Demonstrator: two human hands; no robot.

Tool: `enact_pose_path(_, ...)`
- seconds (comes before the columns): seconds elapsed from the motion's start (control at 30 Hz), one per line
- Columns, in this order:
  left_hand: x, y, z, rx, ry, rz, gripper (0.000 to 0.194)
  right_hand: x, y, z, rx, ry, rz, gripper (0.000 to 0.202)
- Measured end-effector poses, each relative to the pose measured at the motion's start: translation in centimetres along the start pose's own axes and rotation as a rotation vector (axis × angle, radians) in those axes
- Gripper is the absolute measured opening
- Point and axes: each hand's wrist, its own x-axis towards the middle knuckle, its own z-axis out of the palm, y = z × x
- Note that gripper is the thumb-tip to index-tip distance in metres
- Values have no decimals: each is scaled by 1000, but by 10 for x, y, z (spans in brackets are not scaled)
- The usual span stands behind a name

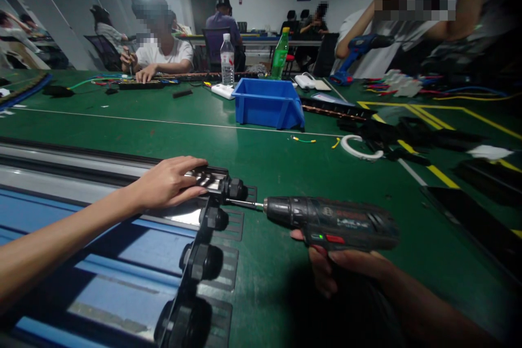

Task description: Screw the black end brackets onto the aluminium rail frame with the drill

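My left hand lies over the end of the farthest metal rail, its fingers bent around the bar near a black cable gland. In my right hand is a black cordless screwdriver, held by its grip and pointing left. Its long thin bit reaches the end plate of that rail, just below the gland. Whether the tip sits in a screw is too small to tell. Nearer to me, more rails with blue surfaces lie side by side, each ending in a black gland with a flat slotted tab.
Beyond the rails stand a blue bin, a clear bottle and a green bottle. A white ring and black parts lie at the right. People sit or stand across the green table; a blue drill stands near one.
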Motion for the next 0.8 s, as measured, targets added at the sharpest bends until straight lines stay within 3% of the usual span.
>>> enact_pose_path(0.2, 0, 0, 0, -8, -5, -4, 34, -3, -8, 7, 109, 21, 87, 56)
enact_pose_path(0.8, 1, 0, 0, -11, 6, -4, 35, -5, -17, 11, 92, 23, 100, 51)
